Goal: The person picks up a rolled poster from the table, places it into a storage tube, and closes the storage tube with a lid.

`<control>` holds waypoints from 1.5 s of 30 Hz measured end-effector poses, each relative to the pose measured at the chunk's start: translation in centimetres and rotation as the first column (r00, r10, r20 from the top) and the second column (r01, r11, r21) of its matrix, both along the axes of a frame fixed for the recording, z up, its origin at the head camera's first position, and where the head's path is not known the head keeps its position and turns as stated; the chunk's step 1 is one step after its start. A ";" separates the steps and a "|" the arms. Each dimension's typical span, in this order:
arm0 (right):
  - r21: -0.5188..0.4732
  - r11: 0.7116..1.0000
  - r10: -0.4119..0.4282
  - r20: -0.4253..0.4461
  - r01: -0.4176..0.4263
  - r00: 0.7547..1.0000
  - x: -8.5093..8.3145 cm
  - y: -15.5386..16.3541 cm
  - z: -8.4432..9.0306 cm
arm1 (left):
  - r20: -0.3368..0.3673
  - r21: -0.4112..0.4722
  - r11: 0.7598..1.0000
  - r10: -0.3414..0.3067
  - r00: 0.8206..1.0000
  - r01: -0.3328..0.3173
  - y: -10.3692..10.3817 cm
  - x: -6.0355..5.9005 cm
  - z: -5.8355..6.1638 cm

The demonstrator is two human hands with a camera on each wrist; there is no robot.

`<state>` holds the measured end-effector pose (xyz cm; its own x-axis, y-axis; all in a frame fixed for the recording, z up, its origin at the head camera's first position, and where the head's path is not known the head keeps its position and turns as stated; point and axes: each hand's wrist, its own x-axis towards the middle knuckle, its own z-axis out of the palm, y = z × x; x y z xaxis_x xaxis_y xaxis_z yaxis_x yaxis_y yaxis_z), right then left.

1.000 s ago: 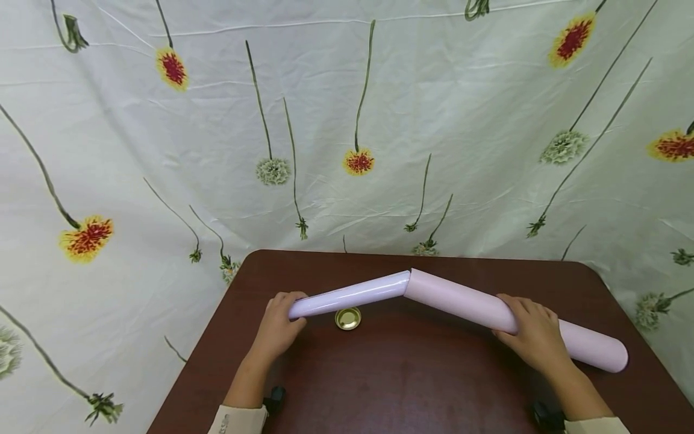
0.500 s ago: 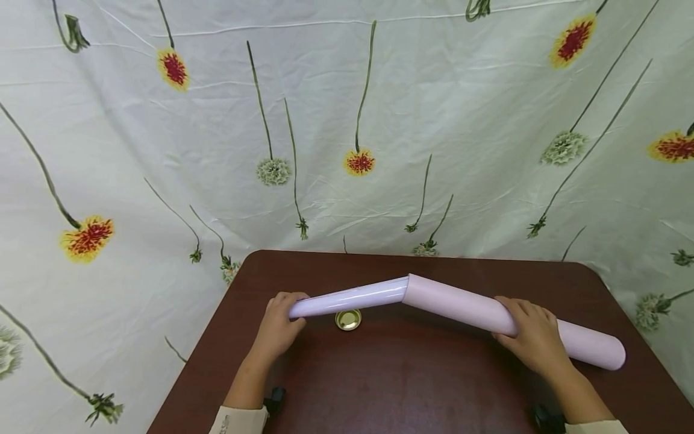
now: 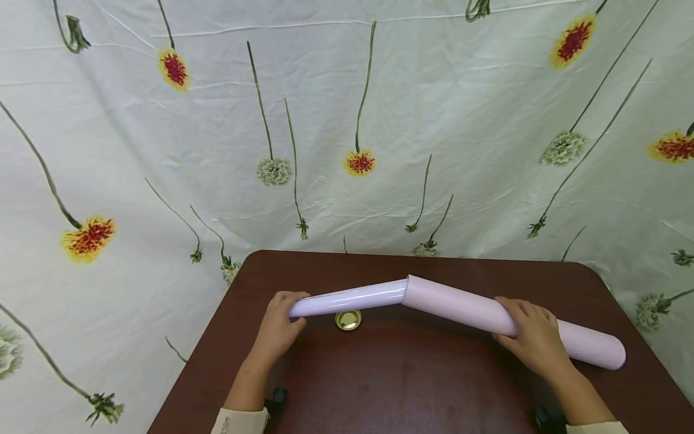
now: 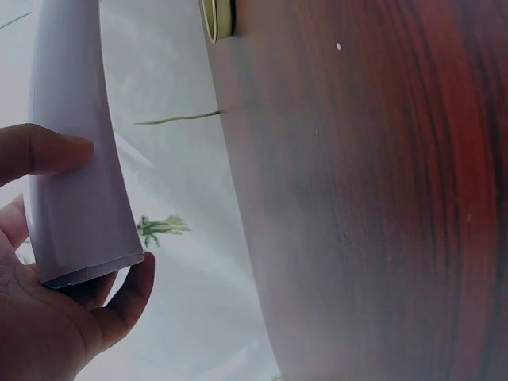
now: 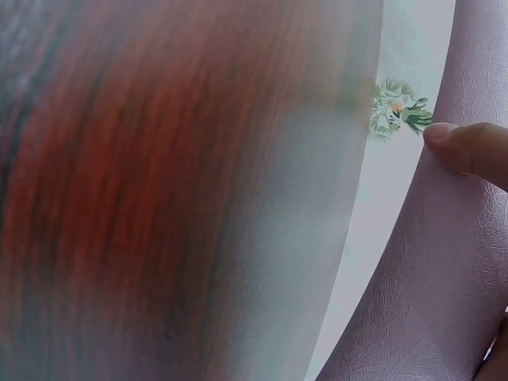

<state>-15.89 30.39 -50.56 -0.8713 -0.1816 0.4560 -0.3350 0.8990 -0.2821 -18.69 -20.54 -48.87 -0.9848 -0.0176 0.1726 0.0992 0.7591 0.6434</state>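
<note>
My left hand (image 3: 278, 325) grips the outer end of a slim, glossy lavender roll (image 3: 349, 298). In the left wrist view the thumb lies across the roll (image 4: 71, 95), with fingers curled behind its slightly flattened end. A thicker pale-pink tube (image 3: 452, 302) is held from above by my right hand (image 3: 534, 334), nearer its right end. The roll's inner end runs into the tube's left mouth and is hidden there. Roll and tube meet at a shallow angle, peaking in the middle. The right wrist view shows the tube's creased, leathery surface (image 5: 421, 262) under the thumb.
A small gold lid (image 3: 348, 320) lies on the dark reddish-brown table (image 3: 401, 374), just in front of the roll. Behind the table hangs a white cloth (image 3: 325, 120) printed with flowers. Dark wrist straps show beneath both forearms.
The pink tube has shifted slightly left and down with my right hand, its mouth reaching a little further over the lavender roll. My left hand has barely moved.
</note>
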 end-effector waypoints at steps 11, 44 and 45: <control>0.002 1.000 0.008 -0.017 -0.008 1.000 0.0 0.0 -0.2 | 0.023 0.093 0.996 0.015 1.000 -0.017 -0.4 -0.1 0.0; 0.015 1.000 0.026 0.023 -0.026 0.999 0.2 -0.4 -0.3 | 0.098 0.318 0.945 0.053 0.994 -0.082 -0.5 -0.1 -0.3; 0.015 1.000 0.027 0.024 -0.027 0.999 0.2 -0.4 -0.3 | 0.092 0.313 0.946 0.053 0.994 -0.080 -0.4 -0.1 -0.3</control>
<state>-15.69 30.01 -50.89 -0.8766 -0.2120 0.4321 -0.3526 0.8939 -0.2769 -18.80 -20.96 -49.16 -0.9900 -0.1242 0.0667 -0.0074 0.5185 0.8551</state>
